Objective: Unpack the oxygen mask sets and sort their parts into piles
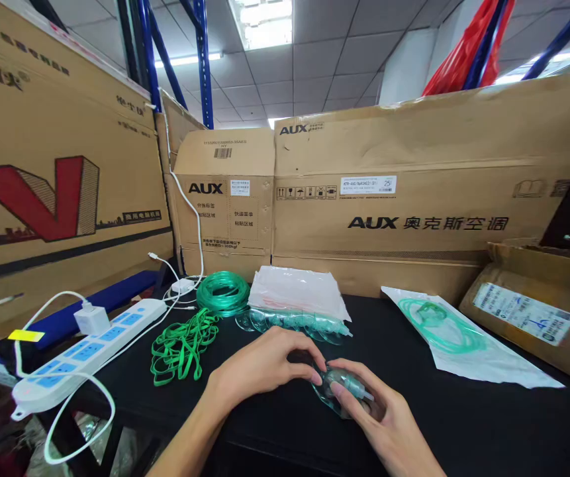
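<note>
A clear greenish plastic mask with a pale nozzle lies at the front middle of the black table. My right hand grips the mask from the right, thumb on its top and fingers behind it. My left hand has thumb and index finger pinched at the mask's left edge; whatever small part is between those fingertips is too small to name. Behind my hands, a row of similar clear masks lies under a stack of white sheets or bags.
Green elastic straps and coiled green tubing lie left of the masks. A white power strip with cables is farther left. A bagged tubing set and a cardboard box are right; cardboard panels stand behind.
</note>
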A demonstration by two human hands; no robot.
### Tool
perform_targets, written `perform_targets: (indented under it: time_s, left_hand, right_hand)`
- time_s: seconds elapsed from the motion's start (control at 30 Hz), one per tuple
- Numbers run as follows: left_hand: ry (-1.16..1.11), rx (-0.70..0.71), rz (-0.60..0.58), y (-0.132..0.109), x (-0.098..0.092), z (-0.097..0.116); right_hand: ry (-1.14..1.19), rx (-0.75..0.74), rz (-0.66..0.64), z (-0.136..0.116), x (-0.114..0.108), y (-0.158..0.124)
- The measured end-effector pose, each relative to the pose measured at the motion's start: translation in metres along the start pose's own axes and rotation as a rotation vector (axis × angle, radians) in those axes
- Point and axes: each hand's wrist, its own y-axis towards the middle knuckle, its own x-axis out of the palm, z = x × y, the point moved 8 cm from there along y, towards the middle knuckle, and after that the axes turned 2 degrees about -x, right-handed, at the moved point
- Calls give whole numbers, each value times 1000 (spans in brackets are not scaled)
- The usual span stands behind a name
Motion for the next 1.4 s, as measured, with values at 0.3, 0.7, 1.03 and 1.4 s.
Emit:
perform_targets:
  time_s: [0.3, 0.7, 1.03, 1.4]
  left_hand:
    - [-38, -8, -31, -2, 5, 6]
    - [-317, -133, 48, 5, 5, -21]
    - [-449, -176, 89, 14, 27, -25]
    - [-423, 18, 120, 11, 5, -6]
  right_hand:
    - [27, 25, -10, -1, 1, -3]
    - [-19, -80, 50, -12, -3, -9]
    - [-79, -244, 264, -15, -7, -10]
    - [288, -84, 190, -11, 14, -8]
